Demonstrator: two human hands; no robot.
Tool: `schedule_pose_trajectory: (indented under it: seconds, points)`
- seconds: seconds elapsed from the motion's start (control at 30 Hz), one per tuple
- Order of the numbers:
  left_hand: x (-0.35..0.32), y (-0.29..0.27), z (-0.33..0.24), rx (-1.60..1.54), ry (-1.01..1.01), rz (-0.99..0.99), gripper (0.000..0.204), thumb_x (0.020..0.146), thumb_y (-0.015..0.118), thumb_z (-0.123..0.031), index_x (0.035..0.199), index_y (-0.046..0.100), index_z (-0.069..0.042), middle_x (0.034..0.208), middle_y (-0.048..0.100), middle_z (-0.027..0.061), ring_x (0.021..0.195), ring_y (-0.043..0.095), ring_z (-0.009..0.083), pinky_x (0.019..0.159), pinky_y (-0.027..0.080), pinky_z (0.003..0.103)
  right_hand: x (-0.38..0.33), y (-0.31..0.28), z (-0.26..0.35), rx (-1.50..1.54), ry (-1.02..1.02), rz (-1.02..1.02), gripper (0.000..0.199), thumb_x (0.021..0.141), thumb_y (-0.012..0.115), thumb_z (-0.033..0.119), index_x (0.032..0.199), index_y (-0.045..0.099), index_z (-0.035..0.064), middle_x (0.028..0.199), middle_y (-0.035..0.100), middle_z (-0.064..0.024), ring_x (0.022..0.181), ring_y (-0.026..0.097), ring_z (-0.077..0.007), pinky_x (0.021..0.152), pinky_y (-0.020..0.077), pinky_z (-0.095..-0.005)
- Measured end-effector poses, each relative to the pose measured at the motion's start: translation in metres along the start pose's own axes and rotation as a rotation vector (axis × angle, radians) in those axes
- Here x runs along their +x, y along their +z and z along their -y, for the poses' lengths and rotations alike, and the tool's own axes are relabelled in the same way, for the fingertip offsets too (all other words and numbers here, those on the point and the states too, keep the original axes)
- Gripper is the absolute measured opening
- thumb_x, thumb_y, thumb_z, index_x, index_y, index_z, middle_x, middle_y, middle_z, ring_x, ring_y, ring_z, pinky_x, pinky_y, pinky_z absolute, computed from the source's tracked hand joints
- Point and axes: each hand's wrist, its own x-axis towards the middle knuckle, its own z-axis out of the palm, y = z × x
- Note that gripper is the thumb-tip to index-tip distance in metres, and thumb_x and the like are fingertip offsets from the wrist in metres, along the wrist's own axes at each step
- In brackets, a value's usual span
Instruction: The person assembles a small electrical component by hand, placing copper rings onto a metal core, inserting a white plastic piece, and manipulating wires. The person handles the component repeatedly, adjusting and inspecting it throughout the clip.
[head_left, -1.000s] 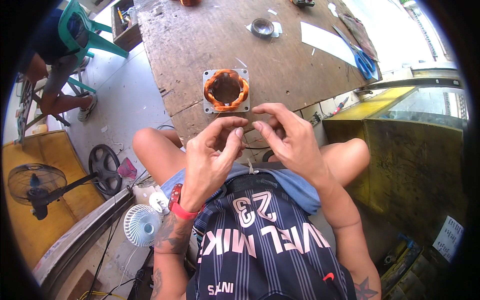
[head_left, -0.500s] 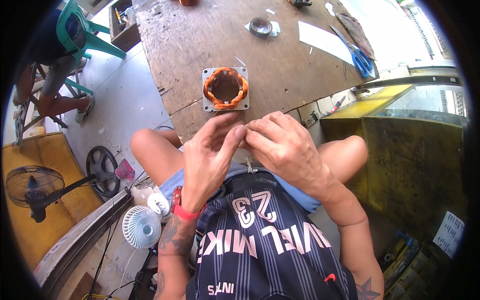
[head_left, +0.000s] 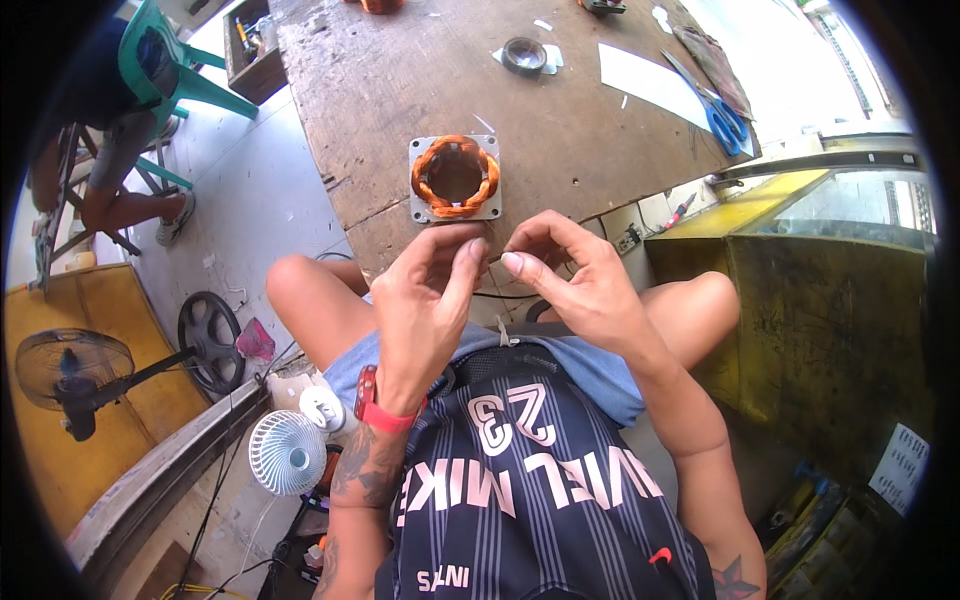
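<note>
A motor stator [head_left: 489, 180] with a ring of copper windings in a square metal frame sits at the near edge of the wooden table [head_left: 390, 90]. Just in front of it, my left hand [head_left: 428, 275] is closed, thumb against the curled fingers. Beside it my right hand [head_left: 590, 290] pinches with thumb and forefinger, its tips a short gap from the left thumb. Whatever lies between the fingertips is too thin or too hidden to make out. Neither hand seems to rest on the stator's frame.
Farther back on the table lie a roll of dark tape [head_left: 523, 56], white paper [head_left: 650, 85] and blue-handled scissors [head_left: 725, 125]. A yellow cabinet [head_left: 820, 300] stands at right. At left are a small white fan [head_left: 288, 452], a black fan [head_left: 75, 365] and a seated person [head_left: 110, 170].
My hands have drawn apart at the fingertips, where they were touching before. My right hand has turned, showing its thumb. The stator stays in place on the table.
</note>
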Motion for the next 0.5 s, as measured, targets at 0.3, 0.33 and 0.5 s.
schedule_pose_trajectory:
  seconds: [0.3, 0.33, 0.5]
  points:
    - [-0.009, -0.011, -0.005, -0.016, 0.007, 0.109, 0.029, 0.109, 0.06, -0.01, 0.133, 0.062, 0.006, 0.11, 0.077, 0.0149, 0.1, 0.073, 0.0163, 0.091, 0.061, 0.03, -0.005, 0.0, -0.001, -0.794, -0.768, -0.118, 0.023, 0.094, 0.073, 0.013, 0.115, 0.069, 0.0064, 0.098, 0.067, -0.0071, 0.092, 0.066, -0.0261, 0.088, 0.0525, -0.0383]
    - [-0.005, -0.009, -0.003, -0.025, 0.032, 0.169, 0.029, 0.108, 0.061, -0.01, 0.131, 0.061, 0.008, 0.111, 0.078, 0.0166, 0.101, 0.074, 0.0171, 0.091, 0.061, 0.031, -0.008, 0.0, 0.0, -0.867, -0.79, -0.095, 0.024, 0.093, 0.073, 0.012, 0.116, 0.069, 0.0072, 0.095, 0.065, -0.0066, 0.09, 0.065, -0.0274, 0.087, 0.0523, -0.0392]
    - [-0.019, -0.009, -0.006, -0.052, -0.157, 0.097, 0.025, 0.105, 0.066, -0.008, 0.126, 0.064, 0.005, 0.104, 0.079, 0.015, 0.097, 0.075, 0.0151, 0.087, 0.06, 0.028, -0.006, 0.002, -0.003, -0.194, -0.261, -0.153, 0.022, 0.096, 0.072, 0.013, 0.116, 0.071, 0.0025, 0.104, 0.069, -0.0099, 0.097, 0.067, -0.0264, 0.088, 0.0534, -0.0387]
